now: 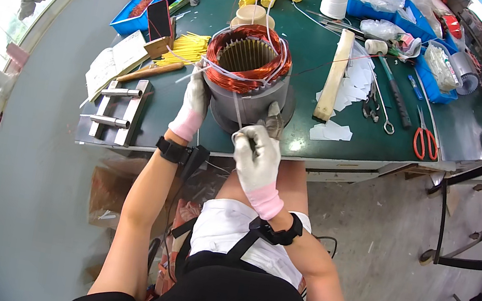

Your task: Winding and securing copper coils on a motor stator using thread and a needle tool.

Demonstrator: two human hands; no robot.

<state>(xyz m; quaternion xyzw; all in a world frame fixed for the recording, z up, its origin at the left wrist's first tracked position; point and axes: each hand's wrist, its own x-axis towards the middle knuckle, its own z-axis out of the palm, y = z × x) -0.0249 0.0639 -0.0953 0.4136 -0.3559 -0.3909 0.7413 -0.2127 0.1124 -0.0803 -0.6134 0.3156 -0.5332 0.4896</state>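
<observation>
A grey motor stator [242, 105] stands upright at the table's near edge, red-orange copper windings [213, 55] ringing its top. White cord is laced around the windings, and a white strip [237, 108] runs down the near side of the housing. My left hand [195, 101], in a white glove with a pink cuff, grips the stator's left side; its fingertips reach the white cord at the winding rim. In front of the stator, my right hand [259, 157], gloved alike, is closed with thumb and finger pinched on the lower end of the white strip.
Left on the green table [310, 41] are a metal frame [117, 109], an open notebook [119, 60], a phone [160, 21] and yellow sleeves [187, 47]. To the right lie a wooden strip [334, 77], white paper pieces [358, 81], a hammer [394, 90] and red-handled scissors [426, 143].
</observation>
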